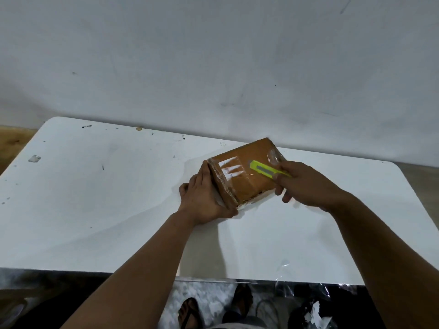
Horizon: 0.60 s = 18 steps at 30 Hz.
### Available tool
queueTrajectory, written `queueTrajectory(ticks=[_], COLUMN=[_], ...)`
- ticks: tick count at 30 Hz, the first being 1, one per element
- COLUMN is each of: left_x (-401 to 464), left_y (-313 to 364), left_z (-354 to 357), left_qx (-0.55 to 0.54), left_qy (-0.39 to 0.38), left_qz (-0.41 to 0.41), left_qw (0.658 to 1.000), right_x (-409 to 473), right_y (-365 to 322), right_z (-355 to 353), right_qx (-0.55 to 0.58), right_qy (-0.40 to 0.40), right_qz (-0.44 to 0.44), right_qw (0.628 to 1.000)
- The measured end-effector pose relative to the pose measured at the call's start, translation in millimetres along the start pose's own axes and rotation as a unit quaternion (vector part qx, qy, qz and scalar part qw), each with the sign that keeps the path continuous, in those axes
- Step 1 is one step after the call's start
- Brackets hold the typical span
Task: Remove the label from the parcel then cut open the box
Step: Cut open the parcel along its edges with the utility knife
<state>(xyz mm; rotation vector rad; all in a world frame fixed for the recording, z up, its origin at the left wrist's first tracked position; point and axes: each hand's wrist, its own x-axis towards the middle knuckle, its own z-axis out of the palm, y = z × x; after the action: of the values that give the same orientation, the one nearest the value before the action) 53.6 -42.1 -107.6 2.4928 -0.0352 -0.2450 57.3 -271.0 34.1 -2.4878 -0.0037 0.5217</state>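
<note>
Parcel: brown cardboard box wrapped in clear tape, lying flat on white counter, right of centre and toward the far edge. Nearest, below the counter's front edge: feet in dark sandals on a mottled floor, crumpled clear plastic at lower right. Two bare forearms reaching up from the bottom over the counter. Left hand laid flat against the parcel's left edge, fingers extended along the side, grip spread and pressing, not wrapped around. Right hand over the parcel's right end, grip pinched shut around a lime-yellow utility knife. Knife angled up and left across the parcel's top face, its tip just beside the white label. Blade itself too small to tell. Label on the top face near the left end, under glossy tape, print unreadable. Farther left on the counter: small grey scrap and scattered dark specks. Beyond, scuffed white wall.
</note>
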Motion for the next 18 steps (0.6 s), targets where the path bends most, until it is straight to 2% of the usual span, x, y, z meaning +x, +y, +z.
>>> queueTrajectory(ticks=[2, 4, 7, 10, 14, 18], left_x=[2, 1, 0, 3, 1, 1], left_y=[-3, -5, -6, -15, -8, 7], left_z=[-6, -14, -24, -23, -19, -13], left_qx=[0.007, 0.013, -0.014, -0.012, -0.059, -0.206], left_qy=[-0.024, -0.045, -0.041, -0.011, 0.010, -0.023], left_qz=[0.007, 0.018, 0.027, 0.001, -0.004, 0.031], left_qw=[1.000, 0.999, 0.999, 1.000, 0.998, 0.978], right_x=[13, 21, 24, 24, 25, 29], right_y=[21, 39, 53, 53, 62, 75], right_z=[14, 26, 39, 46, 51, 60], right_qx=[0.008, 0.031, 0.085, 0.195, 0.306, 0.369], right_qy=[0.126, 0.214, 0.276, 0.342, 0.364, 0.315], right_qz=[0.001, 0.016, 0.022, 0.031, 0.092, 0.078], right_qw=[0.992, 0.976, 0.957, 0.919, 0.875, 0.871])
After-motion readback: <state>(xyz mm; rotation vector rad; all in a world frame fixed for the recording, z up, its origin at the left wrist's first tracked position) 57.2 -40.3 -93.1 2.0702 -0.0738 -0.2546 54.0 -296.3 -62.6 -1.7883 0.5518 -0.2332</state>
